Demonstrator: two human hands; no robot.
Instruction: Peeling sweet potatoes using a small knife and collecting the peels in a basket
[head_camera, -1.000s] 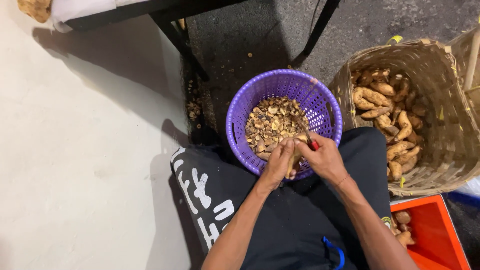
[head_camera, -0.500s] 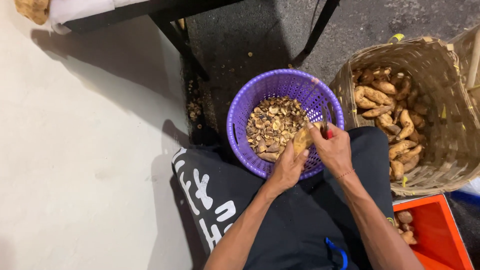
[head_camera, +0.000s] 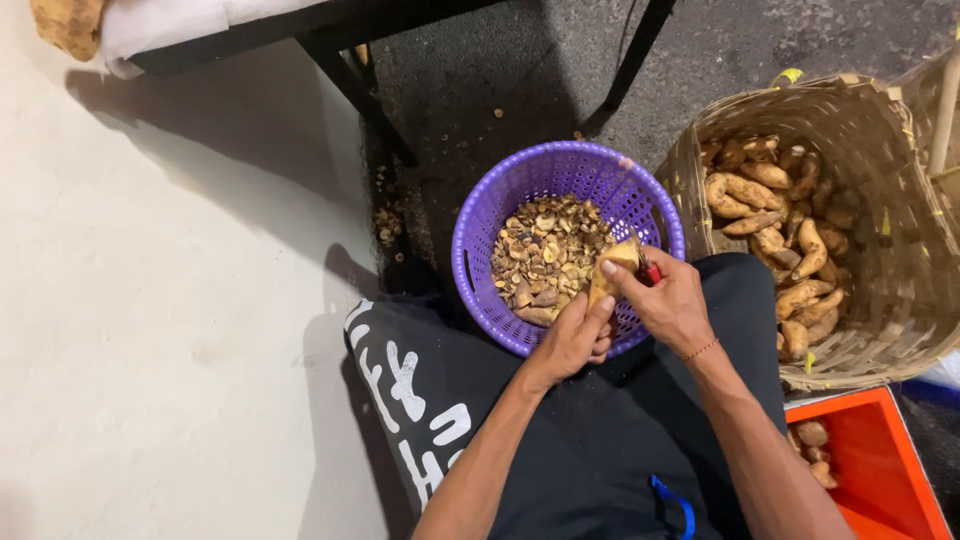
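The left hand (head_camera: 572, 340) is clenched around the lower end of a pale yellow root (head_camera: 610, 272), holding it tilted over the near rim of a round purple plastic basket (head_camera: 500, 195) at the centre of the frame. The right hand (head_camera: 668, 300) meets the root from the right — its grip is closed on a small tool with a red handle (head_camera: 650, 272), and the thumb presses against the root's upper end. The tool's blade is hidden behind the root, so where it touches cannot be told.

Inside the purple basket lies a heap of brown and tan peelings and cut bits (head_camera: 545, 255). The basket sits on dark ground just in front of the person's knees, which are covered by black trousers with white print (head_camera: 410, 400).

At the right edge stands a woven bamboo basket (head_camera: 900, 300), touching or just beside the purple one, filled with unpeeled brown roots (head_camera: 770, 215). In the lower right corner an orange crate (head_camera: 880, 470) holds a few more pieces. A dark bench leg (head_camera: 370, 105) slants down in the upper middle of the frame.
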